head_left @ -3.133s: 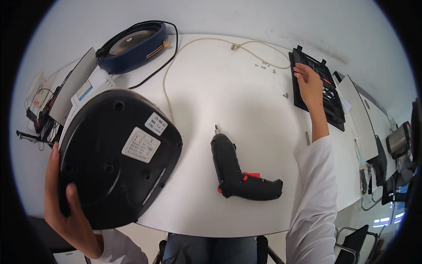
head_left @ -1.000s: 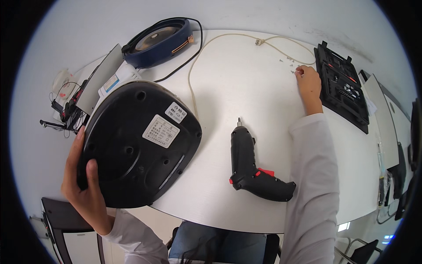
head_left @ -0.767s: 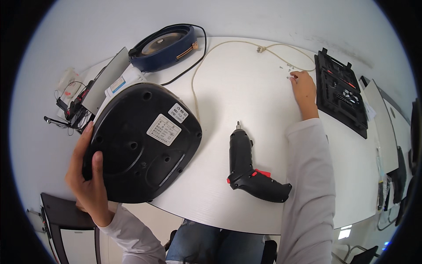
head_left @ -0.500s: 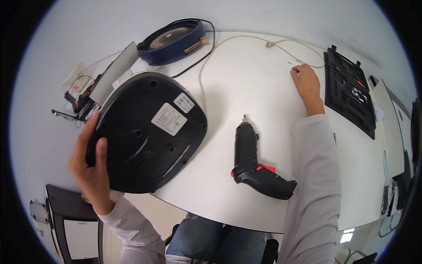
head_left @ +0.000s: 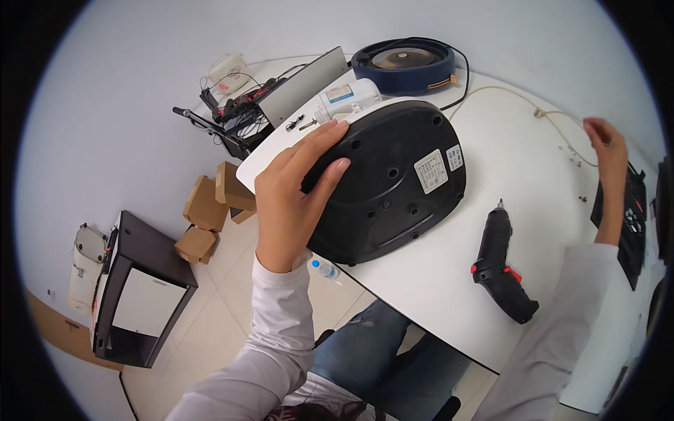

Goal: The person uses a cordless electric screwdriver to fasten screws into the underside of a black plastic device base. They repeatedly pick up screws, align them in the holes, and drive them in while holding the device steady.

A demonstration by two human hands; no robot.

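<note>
A black rounded appliance (head_left: 393, 182) lies upside down on the white table (head_left: 533, 175), its underside with a white label (head_left: 430, 170) facing up. My left hand (head_left: 291, 193) grips its left rim, fingers spread over the top edge. My right hand (head_left: 607, 144) reaches to the table's far right, beside small screws (head_left: 576, 161) and a cream cable (head_left: 519, 102); whether its fingers hold anything is unclear. A black electric screwdriver with a red switch (head_left: 502, 263) lies between the two hands, untouched.
A dark blue round unit (head_left: 406, 63) sits at the back, with a white bottle (head_left: 347, 95), a grey panel (head_left: 302, 88) and tangled wires (head_left: 232, 112) to its left. A black tool case (head_left: 635, 217) lies far right. Cardboard boxes (head_left: 210, 210) and a black cabinet (head_left: 137, 288) stand on the floor.
The view has swung left and down, showing more floor. My left hand has slid up the appliance's rim toward its top. My right hand stays by the screws.
</note>
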